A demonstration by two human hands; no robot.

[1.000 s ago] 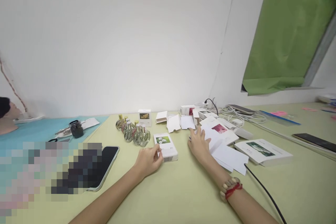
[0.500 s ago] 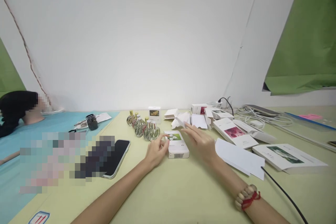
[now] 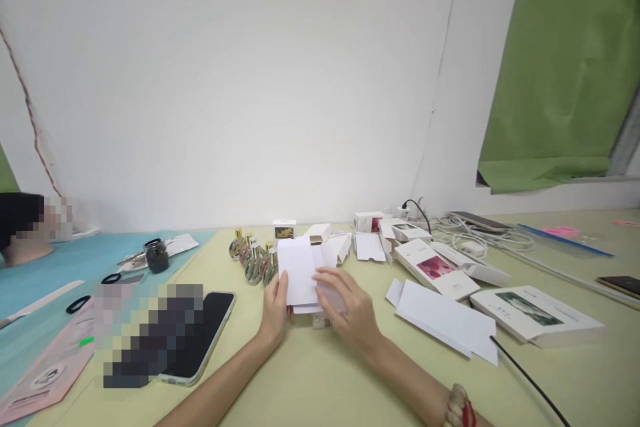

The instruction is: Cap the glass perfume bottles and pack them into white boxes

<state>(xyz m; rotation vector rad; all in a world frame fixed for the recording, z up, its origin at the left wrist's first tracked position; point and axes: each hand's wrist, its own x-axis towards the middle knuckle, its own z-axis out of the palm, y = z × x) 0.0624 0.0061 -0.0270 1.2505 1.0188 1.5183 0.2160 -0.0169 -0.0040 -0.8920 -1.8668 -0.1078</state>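
While a white wall (image 3: 300, 80) backs the yellow-green table (image 3: 300, 387), cartons (image 3: 368, 221) crowd toward its far edge, a phone (image 3: 213, 323) lies near the blue cloth (image 3: 25, 290). Mid-table, your left hand (image 3: 274, 310) pinches a white card (image 3: 297, 273), your right hand (image 3: 355, 317) spread against it, grip unclear; it now hides the barcoded box's (image 3: 319, 321) flowered face, visible earlier. Glass bottles (image 3: 253, 269) stand behind.

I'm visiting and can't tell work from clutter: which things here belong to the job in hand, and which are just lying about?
Seem to belong:
white card, held in the left hand and touched by the right hand
white box, partly hidden by it
glass bottles
printed boxes

Seem just lying about:
black phone
dark jar
cable tangle
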